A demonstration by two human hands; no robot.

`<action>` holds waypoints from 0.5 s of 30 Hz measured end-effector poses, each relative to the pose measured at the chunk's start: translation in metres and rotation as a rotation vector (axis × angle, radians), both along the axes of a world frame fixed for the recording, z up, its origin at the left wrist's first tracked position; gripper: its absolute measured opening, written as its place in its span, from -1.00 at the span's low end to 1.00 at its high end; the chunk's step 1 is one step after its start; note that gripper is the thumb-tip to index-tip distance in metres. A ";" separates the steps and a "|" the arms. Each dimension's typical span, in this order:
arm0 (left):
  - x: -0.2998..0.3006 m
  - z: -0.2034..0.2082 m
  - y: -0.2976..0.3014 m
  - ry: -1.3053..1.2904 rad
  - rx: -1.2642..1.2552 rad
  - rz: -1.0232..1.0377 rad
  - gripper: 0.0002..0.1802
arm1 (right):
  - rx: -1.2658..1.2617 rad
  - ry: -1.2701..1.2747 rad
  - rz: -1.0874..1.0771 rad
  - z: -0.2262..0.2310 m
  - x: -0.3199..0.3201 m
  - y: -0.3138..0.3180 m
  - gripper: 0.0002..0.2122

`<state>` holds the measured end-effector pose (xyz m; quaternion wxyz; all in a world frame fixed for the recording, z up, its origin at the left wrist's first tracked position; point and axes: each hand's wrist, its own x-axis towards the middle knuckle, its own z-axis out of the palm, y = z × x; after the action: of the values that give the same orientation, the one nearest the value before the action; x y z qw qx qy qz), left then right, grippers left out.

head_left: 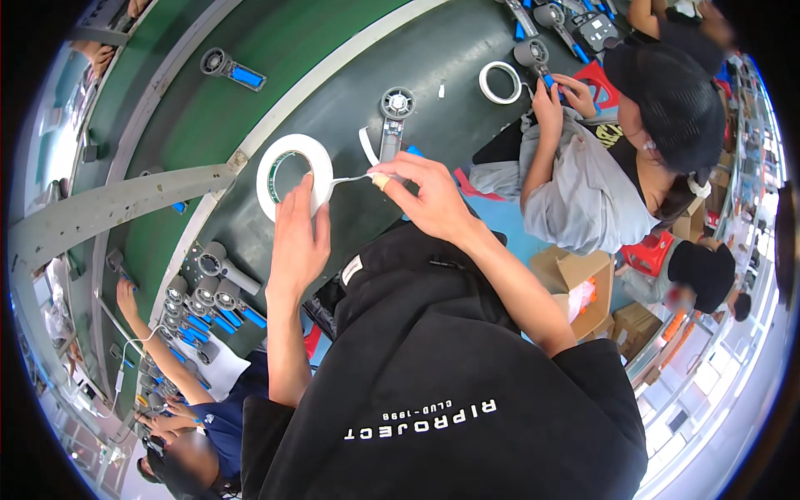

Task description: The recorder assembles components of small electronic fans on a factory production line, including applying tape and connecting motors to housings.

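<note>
My left hand (298,233) grips the lower edge of a white roll of tape (319,158), standing over the dark worktable. From the roll a thin strip of tape (350,178) stretches to my right hand (429,196), whose thumb and forefinger pinch its end. A yellowish wrap covers one fingertip there. Just beyond the right hand lies a grey handheld fan (397,104) with its handle's inside exposed. Beside that handle a short curved white strip (367,146) stands up. My right hand partly hides the handle's near end.
A green conveyor (308,50) runs along the left, carrying another fan (233,68). A metal beam (125,204) crosses at left. Several fans (204,296) cluster at lower left near a co-worker. Right, another person handles a fan (533,57) beside a second tape roll (500,67).
</note>
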<state>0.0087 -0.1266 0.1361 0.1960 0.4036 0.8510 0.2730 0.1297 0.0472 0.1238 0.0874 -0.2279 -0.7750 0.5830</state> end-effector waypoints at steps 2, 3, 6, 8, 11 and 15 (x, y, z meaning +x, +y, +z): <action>0.000 -0.005 0.001 -0.006 -0.026 0.013 -0.54 | 0.056 0.044 0.012 0.002 0.007 -0.003 -0.86; 0.000 -0.007 0.002 0.026 -0.026 0.024 -0.54 | 0.058 0.044 0.006 0.002 0.010 -0.002 -0.86; -0.003 -0.009 0.004 -0.001 -0.071 0.070 -0.52 | 0.062 0.028 0.021 -0.001 0.017 -0.001 -0.86; -0.002 -0.006 0.007 -0.057 -0.111 0.103 -0.51 | 0.080 0.057 -0.010 -0.003 0.021 -0.001 -0.86; 0.004 -0.004 0.009 -0.183 -0.071 0.239 -0.51 | -0.067 -0.094 0.000 0.007 0.028 0.001 -0.86; 0.003 -0.003 0.009 -0.121 -0.036 0.065 -0.56 | -0.004 -0.025 -0.007 0.008 0.040 0.015 -0.86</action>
<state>0.0122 -0.1175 0.1328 0.2452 0.3549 0.8551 0.2875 0.1697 0.0623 0.1316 0.0790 -0.2382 -0.7740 0.5813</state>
